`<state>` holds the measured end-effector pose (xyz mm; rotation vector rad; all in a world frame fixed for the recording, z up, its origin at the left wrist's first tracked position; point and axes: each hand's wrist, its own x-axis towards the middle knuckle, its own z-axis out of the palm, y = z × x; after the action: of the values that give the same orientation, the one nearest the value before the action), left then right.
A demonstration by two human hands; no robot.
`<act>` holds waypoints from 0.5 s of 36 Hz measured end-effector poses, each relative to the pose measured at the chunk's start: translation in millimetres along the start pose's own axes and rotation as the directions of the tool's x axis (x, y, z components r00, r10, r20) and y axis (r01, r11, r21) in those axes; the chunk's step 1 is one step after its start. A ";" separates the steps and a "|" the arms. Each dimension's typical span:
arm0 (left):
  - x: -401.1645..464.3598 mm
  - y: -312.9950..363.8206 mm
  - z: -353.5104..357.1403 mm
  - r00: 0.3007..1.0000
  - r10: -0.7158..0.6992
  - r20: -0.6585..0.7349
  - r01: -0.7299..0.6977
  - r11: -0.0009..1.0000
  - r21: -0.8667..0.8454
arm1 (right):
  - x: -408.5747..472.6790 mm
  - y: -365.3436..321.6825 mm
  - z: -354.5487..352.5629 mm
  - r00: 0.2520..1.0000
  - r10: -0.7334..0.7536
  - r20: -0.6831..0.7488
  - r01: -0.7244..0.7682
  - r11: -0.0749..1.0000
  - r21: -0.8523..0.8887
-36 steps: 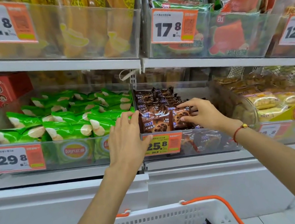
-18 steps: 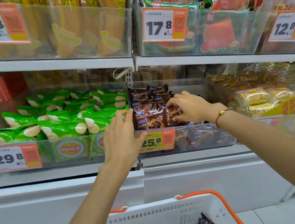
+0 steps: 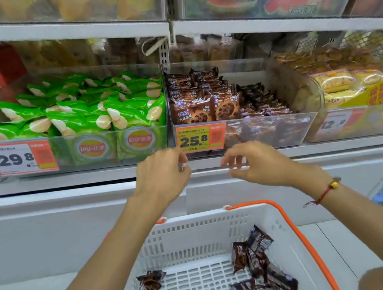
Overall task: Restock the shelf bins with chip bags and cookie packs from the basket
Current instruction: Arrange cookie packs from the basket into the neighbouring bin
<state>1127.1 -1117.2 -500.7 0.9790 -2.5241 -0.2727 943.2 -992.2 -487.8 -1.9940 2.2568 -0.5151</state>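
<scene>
Head view: both hands hover empty, fingers loosely curled, mid-frame below the cookie bin [image 3: 245, 132]; left hand [image 3: 163, 176], right hand [image 3: 259, 164]. Cookie packs [image 3: 257, 256] wait in the white basket [image 3: 191, 238] at bottom centre, likely next to be lifted. Chip bags [image 3: 88, 115] fill the left bin.

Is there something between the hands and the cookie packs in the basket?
Nothing visible. Both the left hand and right hand hang empty above the open-topped white basket, where the brown cookie packs lie uncovered.
</scene>
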 end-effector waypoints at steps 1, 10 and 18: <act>-1.2 -3.1 6.1 0.995 -0.013 0.096 0.010 0.999 0.034 | -0.9 1.3 13.3 0.996 0.029 0.079 -0.031 0.999 0.023; -28.6 -57.7 88.1 0.575 -0.118 0.810 0.057 0.993 0.104 | -13.8 5.9 156.7 0.788 0.172 0.591 -0.292 0.950 0.113; -120.7 -91.3 183.4 0.454 -0.225 0.862 0.179 0.971 0.159 | -46.7 -16.7 274.4 0.648 0.121 0.752 -0.290 0.952 0.096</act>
<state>1179.8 -1096.5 -731.6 1.4289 -3.3119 -1.0520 1043.6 -1000.9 -747.8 -1.4197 1.7633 0.0983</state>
